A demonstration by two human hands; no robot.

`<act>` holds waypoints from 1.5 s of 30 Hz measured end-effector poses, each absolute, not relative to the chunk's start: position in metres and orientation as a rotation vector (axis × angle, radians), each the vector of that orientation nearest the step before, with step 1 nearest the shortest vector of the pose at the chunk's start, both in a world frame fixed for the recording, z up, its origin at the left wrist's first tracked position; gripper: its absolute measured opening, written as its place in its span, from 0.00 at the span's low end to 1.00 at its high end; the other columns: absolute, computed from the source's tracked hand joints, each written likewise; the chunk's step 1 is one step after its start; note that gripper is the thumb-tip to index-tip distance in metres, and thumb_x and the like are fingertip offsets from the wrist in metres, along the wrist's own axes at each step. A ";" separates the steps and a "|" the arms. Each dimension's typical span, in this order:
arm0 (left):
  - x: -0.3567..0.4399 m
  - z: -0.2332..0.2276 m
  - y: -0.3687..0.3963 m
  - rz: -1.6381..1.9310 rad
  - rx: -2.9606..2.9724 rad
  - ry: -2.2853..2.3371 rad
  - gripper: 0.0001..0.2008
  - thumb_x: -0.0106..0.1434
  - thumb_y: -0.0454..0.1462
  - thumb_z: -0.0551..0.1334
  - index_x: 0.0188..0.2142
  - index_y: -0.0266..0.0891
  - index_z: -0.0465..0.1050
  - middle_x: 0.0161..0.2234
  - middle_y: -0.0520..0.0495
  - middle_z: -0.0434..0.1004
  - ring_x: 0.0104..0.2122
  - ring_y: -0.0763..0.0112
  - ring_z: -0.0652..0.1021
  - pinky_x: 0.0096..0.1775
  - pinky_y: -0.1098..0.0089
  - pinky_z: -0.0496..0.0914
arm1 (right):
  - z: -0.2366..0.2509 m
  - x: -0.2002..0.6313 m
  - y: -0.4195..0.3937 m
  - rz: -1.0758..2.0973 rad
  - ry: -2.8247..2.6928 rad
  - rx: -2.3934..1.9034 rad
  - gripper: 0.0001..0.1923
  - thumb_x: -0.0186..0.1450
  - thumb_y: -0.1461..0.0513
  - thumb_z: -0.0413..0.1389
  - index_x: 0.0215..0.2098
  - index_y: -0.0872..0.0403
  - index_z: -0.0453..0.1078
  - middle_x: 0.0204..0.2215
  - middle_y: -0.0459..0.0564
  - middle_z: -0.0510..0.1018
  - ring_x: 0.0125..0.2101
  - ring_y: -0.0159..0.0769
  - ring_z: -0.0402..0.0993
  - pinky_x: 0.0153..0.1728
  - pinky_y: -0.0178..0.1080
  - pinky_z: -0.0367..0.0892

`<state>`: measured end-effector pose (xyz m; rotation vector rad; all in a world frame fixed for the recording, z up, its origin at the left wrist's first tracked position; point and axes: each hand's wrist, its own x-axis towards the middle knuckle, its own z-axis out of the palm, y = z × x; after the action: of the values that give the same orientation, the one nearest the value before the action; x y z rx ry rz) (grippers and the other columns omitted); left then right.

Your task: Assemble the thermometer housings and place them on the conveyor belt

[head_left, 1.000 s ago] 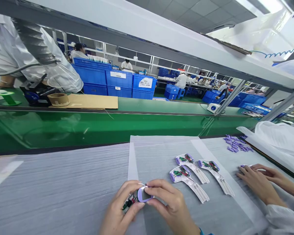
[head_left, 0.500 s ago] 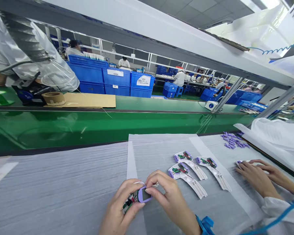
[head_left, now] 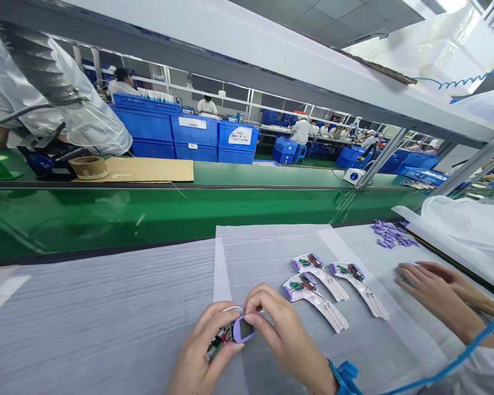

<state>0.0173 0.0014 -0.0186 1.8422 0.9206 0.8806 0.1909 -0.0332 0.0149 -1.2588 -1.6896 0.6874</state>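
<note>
My left hand (head_left: pixel 203 345) closes round a small device assembly with a purple-framed display (head_left: pixel 243 330). Green circuit board and red wire show between those fingers; the palm hides the rest. From the other side, my right hand (head_left: pixel 278 329) pinches the frame's upper right edge between thumb and fingers. To the right lie three white, curved, gun-shaped half-shells: an upper one (head_left: pixel 327 284), a lower one (head_left: pixel 323 308) and a right one (head_left: pixel 366 293). Each carries purple end parts, circuit boards and wires.
A co-worker's hands (head_left: pixel 440 291) are at the right, near a pile of small purple parts (head_left: pixel 391 233). A blue coiled cord (head_left: pixel 456 359) crosses the lower right. Behind the foam-covered table (head_left: pixel 107 312) stands a green ledge (head_left: pixel 230 206) with cardboard (head_left: pixel 148 169) and a tape roll (head_left: pixel 89 168).
My hands and the purple-framed assembly have hardly moved. The co-worker's hands have shifted slightly, and the white piece seen under them before is now out of sight.
</note>
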 end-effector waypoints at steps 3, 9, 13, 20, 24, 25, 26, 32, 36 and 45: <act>0.019 -0.017 0.000 0.895 1.834 0.957 0.10 0.60 0.39 0.61 0.42 0.51 0.74 0.46 0.48 0.74 0.46 0.61 0.75 0.45 0.69 0.71 | 0.013 0.188 -0.035 0.547 -1.761 -1.249 0.07 0.68 0.69 0.45 0.33 0.53 0.60 0.35 0.49 0.67 0.37 0.35 0.66 0.37 0.37 0.63; 0.022 -0.014 -0.001 0.913 1.575 1.096 0.14 0.60 0.45 0.59 0.43 0.43 0.72 0.47 0.43 0.72 0.43 0.56 0.75 0.26 0.73 0.72 | 0.002 0.179 -0.039 0.221 -1.796 -1.195 0.07 0.68 0.68 0.44 0.34 0.52 0.60 0.36 0.51 0.68 0.39 0.38 0.66 0.39 0.40 0.64; 0.024 -0.015 0.001 1.025 1.601 1.137 0.12 0.60 0.44 0.60 0.42 0.45 0.71 0.48 0.44 0.70 0.46 0.56 0.73 0.33 0.69 0.73 | -0.015 0.169 -0.040 0.302 -1.538 -1.278 0.09 0.66 0.61 0.51 0.45 0.52 0.60 0.38 0.51 0.70 0.37 0.38 0.68 0.35 0.37 0.66; 0.039 -0.024 -0.008 1.299 1.650 1.135 0.09 0.61 0.40 0.58 0.42 0.48 0.72 0.49 0.47 0.69 0.50 0.59 0.70 0.49 0.64 0.66 | -0.037 0.145 -0.033 0.416 -1.229 -1.404 0.18 0.57 0.60 0.60 0.44 0.52 0.63 0.28 0.44 0.71 0.27 0.34 0.67 0.26 0.32 0.64; 0.043 -0.021 -0.010 1.228 1.485 1.140 0.14 0.60 0.43 0.59 0.45 0.46 0.69 0.48 0.46 0.70 0.50 0.58 0.70 0.49 0.63 0.66 | -0.030 0.145 -0.033 0.329 -1.206 -1.417 0.16 0.56 0.64 0.59 0.43 0.52 0.64 0.33 0.47 0.73 0.28 0.34 0.68 0.27 0.33 0.65; 0.043 -0.019 -0.009 1.164 1.388 1.141 0.18 0.59 0.45 0.60 0.48 0.45 0.67 0.47 0.45 0.72 0.48 0.58 0.72 0.45 0.65 0.68 | -0.028 0.146 -0.033 0.311 -1.218 -1.412 0.17 0.56 0.65 0.59 0.43 0.53 0.65 0.37 0.49 0.73 0.27 0.33 0.67 0.27 0.33 0.65; 0.043 -0.017 -0.007 1.083 1.286 1.124 0.21 0.58 0.46 0.61 0.50 0.45 0.64 0.45 0.46 0.74 0.44 0.59 0.74 0.41 0.67 0.70 | -0.027 0.148 -0.034 0.300 -1.233 -1.403 0.18 0.55 0.65 0.59 0.44 0.53 0.65 0.40 0.50 0.73 0.26 0.32 0.67 0.27 0.33 0.65; 0.044 -0.021 0.000 0.917 1.074 0.945 0.27 0.52 0.43 0.65 0.51 0.44 0.60 0.29 0.54 0.75 0.28 0.69 0.75 0.28 0.75 0.67 | -0.029 0.156 -0.035 0.340 -1.340 -1.315 0.19 0.57 0.64 0.58 0.47 0.53 0.65 0.28 0.45 0.71 0.22 0.30 0.64 0.22 0.32 0.62; 0.046 -0.027 -0.002 1.095 1.245 1.056 0.27 0.52 0.39 0.63 0.53 0.43 0.63 0.47 0.44 0.72 0.44 0.59 0.74 0.45 0.65 0.69 | -0.026 0.155 -0.036 0.324 -1.311 -1.317 0.17 0.58 0.60 0.58 0.46 0.53 0.66 0.28 0.46 0.70 0.27 0.34 0.64 0.27 0.34 0.63; 0.040 -0.014 -0.006 1.118 1.628 1.017 0.14 0.60 0.39 0.60 0.46 0.43 0.69 0.46 0.43 0.69 0.47 0.57 0.72 0.44 0.64 0.72 | -0.019 0.154 -0.040 0.428 -1.357 -1.357 0.15 0.60 0.58 0.57 0.45 0.51 0.68 0.30 0.46 0.69 0.31 0.37 0.65 0.31 0.36 0.63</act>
<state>0.0400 -0.0057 -0.0140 1.6284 1.0170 1.1176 0.1543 -0.0401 -0.0188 -1.3572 -1.3569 0.4278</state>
